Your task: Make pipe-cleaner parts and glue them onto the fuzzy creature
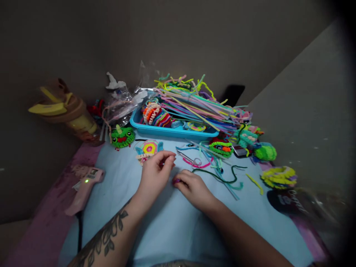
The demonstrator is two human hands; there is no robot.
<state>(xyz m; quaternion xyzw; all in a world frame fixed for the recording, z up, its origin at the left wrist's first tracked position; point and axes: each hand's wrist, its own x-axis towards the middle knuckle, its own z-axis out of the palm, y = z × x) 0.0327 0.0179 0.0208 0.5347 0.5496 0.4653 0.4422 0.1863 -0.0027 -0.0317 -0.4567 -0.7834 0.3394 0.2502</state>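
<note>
Head view: left hand pinched, right hand curled, contents indiscernible. Nearby scissors could be knocked by reaching.

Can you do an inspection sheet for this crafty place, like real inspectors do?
Surface: light-blue cover, with purple showing at both sides.
Things near the hands: scissors, a dark-green fuzzy stem and a colourful fuzzy piece.
Clutter: fuzzy stems heaped over a blue tray; crumpled clear plastic left of it.
Hands: left hand has fingertips close together; right hand is curled. Can't tell what either holds.
Cables: black cable from a pink tool with a green light lit.
Surroundings: grey walls; no other person seen.
</note>
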